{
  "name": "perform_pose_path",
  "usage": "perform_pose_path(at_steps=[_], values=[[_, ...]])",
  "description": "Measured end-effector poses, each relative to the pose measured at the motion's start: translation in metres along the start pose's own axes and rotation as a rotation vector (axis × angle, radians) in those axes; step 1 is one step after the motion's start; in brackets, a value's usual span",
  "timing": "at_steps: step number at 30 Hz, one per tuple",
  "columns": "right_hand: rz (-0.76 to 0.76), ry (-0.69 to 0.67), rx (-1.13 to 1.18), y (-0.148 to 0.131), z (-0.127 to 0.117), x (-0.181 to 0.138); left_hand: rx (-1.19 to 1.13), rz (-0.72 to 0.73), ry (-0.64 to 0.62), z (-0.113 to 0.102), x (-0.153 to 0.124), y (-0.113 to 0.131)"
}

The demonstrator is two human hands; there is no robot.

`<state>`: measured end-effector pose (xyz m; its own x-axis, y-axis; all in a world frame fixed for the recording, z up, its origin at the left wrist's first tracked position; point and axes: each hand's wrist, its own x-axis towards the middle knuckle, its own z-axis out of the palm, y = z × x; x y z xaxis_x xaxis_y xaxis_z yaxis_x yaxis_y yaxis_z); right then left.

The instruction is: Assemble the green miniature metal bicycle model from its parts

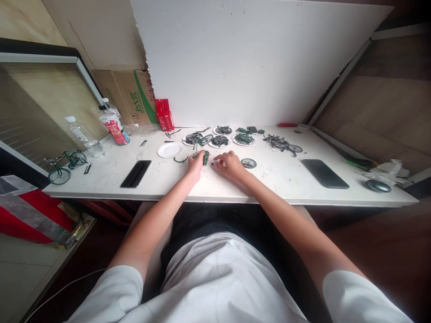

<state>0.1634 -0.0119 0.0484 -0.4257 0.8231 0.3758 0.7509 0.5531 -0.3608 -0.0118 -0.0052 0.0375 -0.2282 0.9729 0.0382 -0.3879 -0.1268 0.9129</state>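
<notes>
Left grip (195, 166) grasps a green model bicycle (205, 140)
Likely light and stiff, thin parts fragile; best held mid-body. Right grip (230, 165): cannot tell.

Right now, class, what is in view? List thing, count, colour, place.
Table: 1, white, centre
Plates: 5, white, table centre
Loose parts: many, black and green, plates and table
Loose wheel: 1, dark, right of centre
Bicycle model: 1, green, table's left end
Phone-like slabs: 2, dark, left and right
Bottles: at least 2, clear and red-labelled, left
Carton: 1, brown, back left
Packet: 1, red, beside carton
Board: 1, white, behind table
Domed object: 1, grey, right end
Bundle: 1, red, lower left
Shirt: 1, white, bottom
Left fingers: 1 set, gripping green part
Right fingers: 1 set, over table
</notes>
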Motion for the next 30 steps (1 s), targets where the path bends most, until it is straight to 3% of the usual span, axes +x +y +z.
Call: perform_pose_path(at_steps=[7, 13, 16, 22, 30], values=[[-0.122, -0.047, -0.12, -0.002, 0.016, 0.018, 0.019, 0.014, -0.02, -0.002, 0.004, -0.006], [-0.055, 0.126, 0.207, 0.012, 0.007, 0.007, 0.026, 0.006, -0.03, -0.003, 0.002, -0.005], [-0.026, 0.125, 0.355, 0.016, 0.007, 0.002, 0.054, -0.003, -0.044, -0.003, 0.0, -0.004], [-0.027, 0.158, 0.443, 0.016, 0.017, 0.0, 0.025, -0.013, -0.116, -0.003, -0.001, -0.006], [0.023, 0.233, 0.52, 0.012, 0.015, 0.0, 0.019, 0.006, -0.095, -0.003, 0.003, -0.01]])
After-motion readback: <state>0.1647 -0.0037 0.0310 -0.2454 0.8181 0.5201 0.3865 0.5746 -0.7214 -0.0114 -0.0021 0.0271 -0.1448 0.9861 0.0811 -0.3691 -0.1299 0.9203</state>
